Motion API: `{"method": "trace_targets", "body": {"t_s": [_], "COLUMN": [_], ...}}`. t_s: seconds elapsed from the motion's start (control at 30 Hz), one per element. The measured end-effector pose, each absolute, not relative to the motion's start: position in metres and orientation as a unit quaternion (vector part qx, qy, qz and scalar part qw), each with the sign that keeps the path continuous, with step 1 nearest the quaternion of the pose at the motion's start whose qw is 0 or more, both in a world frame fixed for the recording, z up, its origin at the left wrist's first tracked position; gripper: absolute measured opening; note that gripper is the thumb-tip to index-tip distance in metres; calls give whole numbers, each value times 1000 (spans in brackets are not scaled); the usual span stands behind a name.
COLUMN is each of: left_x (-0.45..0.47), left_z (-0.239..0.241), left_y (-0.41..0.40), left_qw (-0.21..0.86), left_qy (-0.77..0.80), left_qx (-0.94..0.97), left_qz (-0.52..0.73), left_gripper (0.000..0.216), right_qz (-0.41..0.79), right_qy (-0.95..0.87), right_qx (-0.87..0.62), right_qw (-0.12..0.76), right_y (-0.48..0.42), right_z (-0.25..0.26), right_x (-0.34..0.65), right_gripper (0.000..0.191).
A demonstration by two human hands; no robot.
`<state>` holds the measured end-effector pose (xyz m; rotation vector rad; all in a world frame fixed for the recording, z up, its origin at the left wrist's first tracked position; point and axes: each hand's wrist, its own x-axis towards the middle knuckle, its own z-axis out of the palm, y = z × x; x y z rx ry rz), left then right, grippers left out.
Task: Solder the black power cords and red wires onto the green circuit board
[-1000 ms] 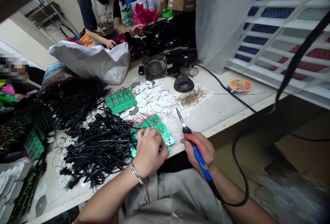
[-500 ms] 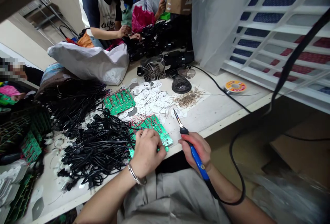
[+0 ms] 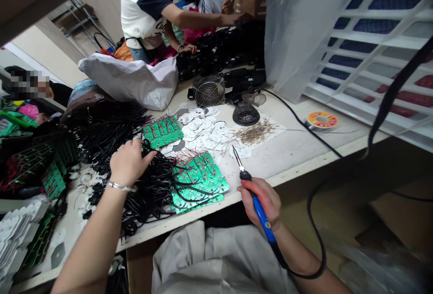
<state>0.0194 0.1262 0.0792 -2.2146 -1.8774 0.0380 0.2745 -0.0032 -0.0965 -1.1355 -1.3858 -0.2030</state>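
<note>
My left fingers [image 3: 142, 158] have left the green board [image 3: 199, 179] and now curl into the black cables [image 3: 152, 192] further left along the surface [image 3: 291, 149]; whether they grip one I cannot tell. The board lies free at the near edge. My right fingers [image 3: 269, 195] stay clamped on the soldering iron [image 3: 260, 213], its tip raised beside the board

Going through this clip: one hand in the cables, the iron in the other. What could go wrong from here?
1. The right hand holds the soldering iron with its tip bare above the table while the left hand is in the black cables: the tip could touch insulation or skin.
2. Cables lie across the green boards, so a pull may drag them off the edge.
</note>
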Motion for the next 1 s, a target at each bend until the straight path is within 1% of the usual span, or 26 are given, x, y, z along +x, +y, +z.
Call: {"method": "trace_targets", "body": {"t_s": [0.07,0.1,0.17,0.2,0.27,0.33,0.37,0.4,0.43,0.47,0.5,0.57,0.67,0.73,0.83,0.9,1.0], "left_x": [3,-5,-17,-23,-33,-37,-37,-36,-33,-31,-29,-30,-32,-27,6,39,85], "left_z": [81,82,90,99,124,151,161,167,169,165,156,131,96,87,88,86,67], "left_y": [147,154,161,161,153,141,134,128,123,119,117,116,119,116,101,88,75], "left_qw": [36,-15,-77,-82,-60,32,86,125,141,132,106,39,-12,-6,9,-14,-45], "left_qy": [-666,-666,-676,-688,-699,-670,-638,-599,-551,-499,-451,-382,-364,-366,-336,-287,-208], "left_qx": [-741,-741,-733,-720,-700,-703,-721,-751,-795,-840,-879,-923,-928,-928,-942,-957,-977], "left_qz": [79,81,26,-25,-131,-235,-257,-247,-214,-165,-109,-14,72,71,1,-32,23], "left_gripper": [45,43,44,47,54,55,52,47,41,36,34,35,40,41,38,33,27], "right_qz": [-90,-91,-93,-94,-98,-101,-99,-96,-92,-88,-87,-85,-75,-68,-67,-67,-59], "right_qy": [-606,-606,-606,-605,-606,-608,-609,-608,-604,-596,-587,-565,-552,-554,-562,-564,-562], "right_qx": [-491,-490,-489,-489,-487,-485,-486,-487,-489,-493,-499,-509,-519,-523,-523,-521,-519], "right_qw": [620,620,621,621,621,620,619,620,623,627,632,644,648,644,638,637,641], "right_y": [-3,-3,-4,-4,-4,-4,-4,-4,-4,-4,-5,-6,-8,-8,-8,-7,-8], "right_z": [-95,-94,-91,-91,-90,-91,-92,-93,-94,-94,-94,-94,-92,-91,-90,-89,-89], "right_x": [275,275,275,275,275,275,275,274,274,273,272,271,271,272,273,273,272], "right_gripper": [26,26,27,27,27,26,26,26,27,28,29,31,32,30,27,28,30]}}
